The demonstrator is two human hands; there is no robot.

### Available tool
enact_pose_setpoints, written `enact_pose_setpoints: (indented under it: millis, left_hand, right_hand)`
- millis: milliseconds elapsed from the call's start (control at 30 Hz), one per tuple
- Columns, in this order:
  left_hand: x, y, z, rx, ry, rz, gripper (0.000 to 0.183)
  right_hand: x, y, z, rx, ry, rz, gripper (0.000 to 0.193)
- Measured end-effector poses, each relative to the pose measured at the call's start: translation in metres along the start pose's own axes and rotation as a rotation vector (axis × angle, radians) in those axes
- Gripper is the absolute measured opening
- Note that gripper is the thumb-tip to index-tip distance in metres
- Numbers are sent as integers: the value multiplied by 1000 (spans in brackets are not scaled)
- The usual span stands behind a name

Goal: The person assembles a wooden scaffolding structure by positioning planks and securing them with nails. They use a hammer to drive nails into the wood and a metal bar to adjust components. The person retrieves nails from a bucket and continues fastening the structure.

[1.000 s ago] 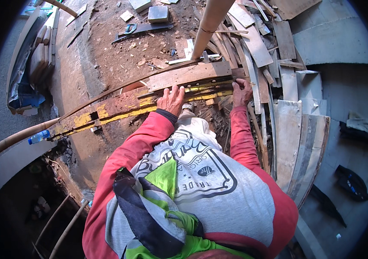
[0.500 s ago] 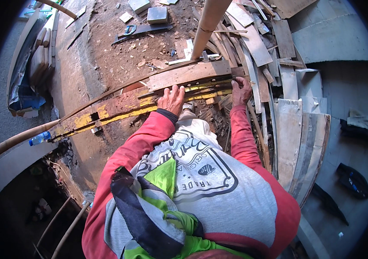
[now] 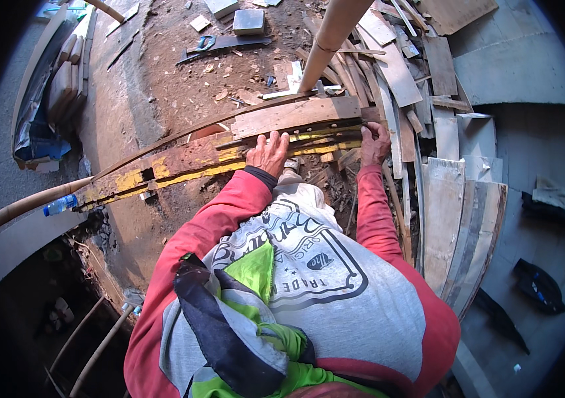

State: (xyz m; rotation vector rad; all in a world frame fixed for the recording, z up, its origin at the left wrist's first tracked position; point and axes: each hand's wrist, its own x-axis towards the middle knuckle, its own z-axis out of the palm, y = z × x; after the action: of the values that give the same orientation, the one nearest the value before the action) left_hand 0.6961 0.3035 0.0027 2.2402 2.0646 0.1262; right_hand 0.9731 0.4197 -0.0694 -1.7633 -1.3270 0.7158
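While the left hand [image 3: 269,156] lies with its fingers slightly spread and bent over the near edge of a plank [image 3: 295,115], pressing rather than gripping, the right hand [image 3: 375,142] is at the plank's right end, its fingers curled and the thumb close to them; whether it pinches anything there cannot be told. The plank, plain brown wood, lies lengthwise along the far side of a rusty beam [image 3: 193,152] with flaking yellow paint, which runs across in front of the person. A dark strip [image 3: 226,144] shows at the plank's near edge, just left of the left hand. Both sleeves are red, and the shirt [image 3: 362,318] is grey, with a green and dark cloth [image 3: 219,331] bunched on it. At the beam's left end lies a bottle [image 3: 60,205], clear with a blue cap, near a bamboo pole [image 3: 30,203]. Beyond the plank, a thicker post [image 3: 332,43] slants up from the ground [image 3: 183,86], where a saw [image 3: 224,48] with a blue-and-black handle lies just before a grey block [image 3: 248,22]. To the right, scrap wood [image 3: 395,66] is heaped loosely, with broad boards [image 3: 445,219] nearer the person. Far left, a stack [image 3: 63,93] leans beside a crumpled blue sheet [image 3: 42,147].
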Motion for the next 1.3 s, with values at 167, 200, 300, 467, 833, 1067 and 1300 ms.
enact_pose_setpoints:
  millis: [167, 200, 300, 467, 833, 1067, 1300]
  left_hand:
    - [-1, -3, -2, -21, 47, 2, 41]
    - [-3, -4, 0, -32, 62, -6, 40]
    - [-5, -9, 6, -15, 53, -3, 39]
    - [-9, -12, 6, -5, 65, 31, 41]
    - [-6, -6, 2, 61, -7, 16, 46]
    - [-6, -8, 0, 48, 31, -5, 41]
    - [-6, -7, 0, 48, 53, -8, 39]
  right_hand:
    - [1, 6, 2, -92, 37, -78, 18]
    - [2, 7, 3, -84, 34, -79, 18]
    - [3, 7, 3, -98, 45, -67, 17]
    - [0, -2, 1, -106, 49, -76, 18]
    - [2, 5, 2, -92, 17, -26, 14]
    - [0, -4, 1, -92, 22, -25, 13]
    - [2, 1, 2, -99, 39, -53, 14]
